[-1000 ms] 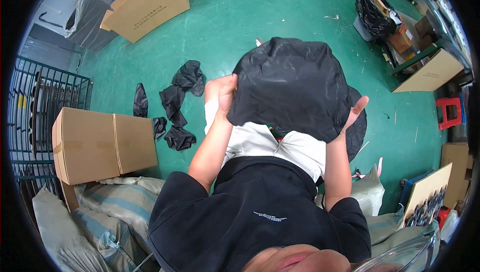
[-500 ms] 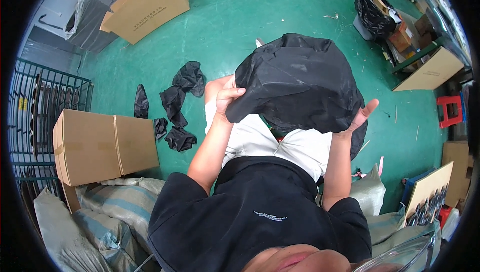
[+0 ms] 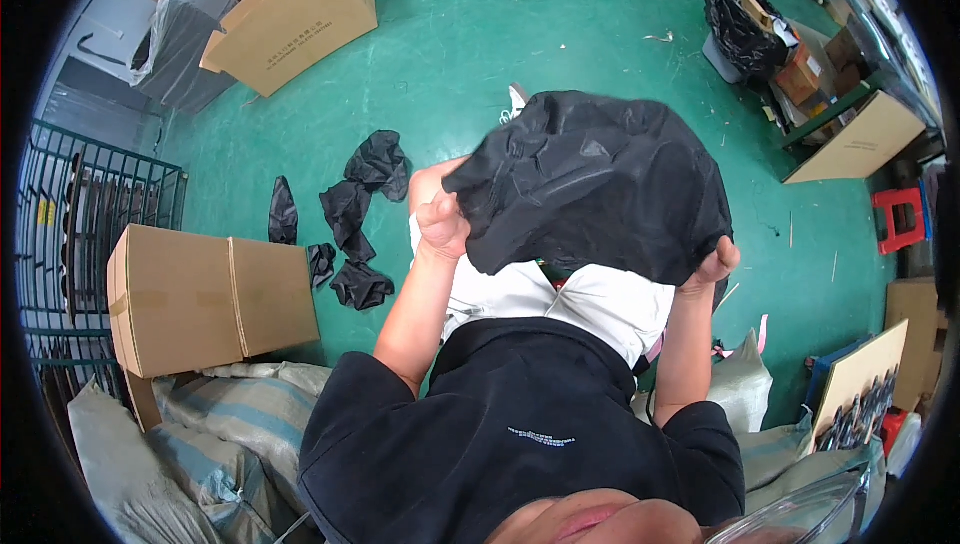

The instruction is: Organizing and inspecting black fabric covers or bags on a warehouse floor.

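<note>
A large, wrinkled black fabric cover (image 3: 595,184) spreads between my two hands above my lap. My left hand (image 3: 442,226) is closed on its left edge, with the thumb pressed against the cloth. At the lower right corner, my right hand (image 3: 716,264) grips the edge, its fingertips partly hidden by the fabric. The underside of the cover is out of sight. Several crumpled black fabric pieces (image 3: 375,166) lie on the green floor to my left.
A closed cardboard box (image 3: 180,299) stands at my left beside a green wire rack (image 3: 95,184). Woven sacks (image 3: 235,419) lie behind me. Ahead left is an open carton (image 3: 300,29). A red stool (image 3: 898,222) and a shelf with a black-bagged bin (image 3: 740,24) are at right.
The cover has come slightly lower and nearer, its cloth shifting. My left hand has closed more on its edge, and my right hand has changed from open fingers to a grip.
</note>
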`<state>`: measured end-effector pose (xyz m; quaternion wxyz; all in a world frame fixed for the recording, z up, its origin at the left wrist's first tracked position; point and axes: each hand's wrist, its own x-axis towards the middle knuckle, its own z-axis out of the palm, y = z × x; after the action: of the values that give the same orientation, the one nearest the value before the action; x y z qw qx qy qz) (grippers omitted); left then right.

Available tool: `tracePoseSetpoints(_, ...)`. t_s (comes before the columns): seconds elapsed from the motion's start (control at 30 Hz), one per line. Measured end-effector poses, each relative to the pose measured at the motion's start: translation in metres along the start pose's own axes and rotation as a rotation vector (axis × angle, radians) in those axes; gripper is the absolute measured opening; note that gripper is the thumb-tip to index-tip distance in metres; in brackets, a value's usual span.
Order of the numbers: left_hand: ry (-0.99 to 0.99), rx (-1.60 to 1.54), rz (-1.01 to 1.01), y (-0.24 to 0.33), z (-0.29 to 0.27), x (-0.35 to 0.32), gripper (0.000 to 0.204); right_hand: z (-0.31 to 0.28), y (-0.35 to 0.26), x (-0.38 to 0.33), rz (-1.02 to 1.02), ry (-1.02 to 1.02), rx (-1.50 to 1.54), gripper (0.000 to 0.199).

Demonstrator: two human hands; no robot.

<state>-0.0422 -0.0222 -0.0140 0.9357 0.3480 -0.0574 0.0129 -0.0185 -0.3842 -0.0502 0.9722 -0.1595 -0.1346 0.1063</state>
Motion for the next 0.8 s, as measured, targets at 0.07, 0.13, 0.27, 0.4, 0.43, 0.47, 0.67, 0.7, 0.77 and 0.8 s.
tracePoseSetpoints(0.07,-0.075,-0.048,-0.009,-0.003,-0.003,0.004,0.08,0.006,0.008,0.001,-0.003,0.053,0.02,0.076)
tracePoseSetpoints(0.13,-0.116,-0.037,0.013,-0.003,0.011,0.006,0.071,0.01,0.012,0.005,0.009,0.027,0.051,0.073)
tracePoseSetpoints(0.27,-0.103,-0.014,-0.024,-0.001,0.033,0.008,0.059,-0.012,0.011,0.008,0.05,-0.036,0.101,0.061)
tracePoseSetpoints(0.4,-0.166,-0.257,0.006,-0.004,0.044,0.006,0.04,-0.034,0.015,0.006,0.053,-0.072,0.206,0.054)
tracePoseSetpoints(0.43,-0.204,-0.33,0.009,-0.005,0.044,0.007,0.033,-0.039,0.017,0.007,0.046,-0.131,0.22,0.055)
tracePoseSetpoints(0.47,-0.201,-0.332,0.006,-0.008,0.04,0.008,0.033,-0.044,0.017,0.006,0.038,-0.19,0.234,0.057)
tracePoseSetpoints(0.67,-0.05,-0.297,0.087,-0.021,0.004,0.004,0.04,0.017,0.022,0.011,0.051,0.088,0.16,0.07)
tracePoseSetpoints(0.7,-0.051,-0.297,0.084,-0.023,0.0,0.005,0.04,0.016,0.023,0.011,0.049,0.09,0.16,0.07)
tracePoseSetpoints(0.77,-0.068,-0.298,0.15,-0.027,-0.013,0.006,0.037,0.01,0.028,0.012,0.055,-0.003,-0.046,0.077)
tracePoseSetpoints(0.8,-0.066,-0.298,0.148,-0.025,-0.009,0.005,0.037,0.006,0.029,0.012,0.047,0.073,-0.091,0.081)
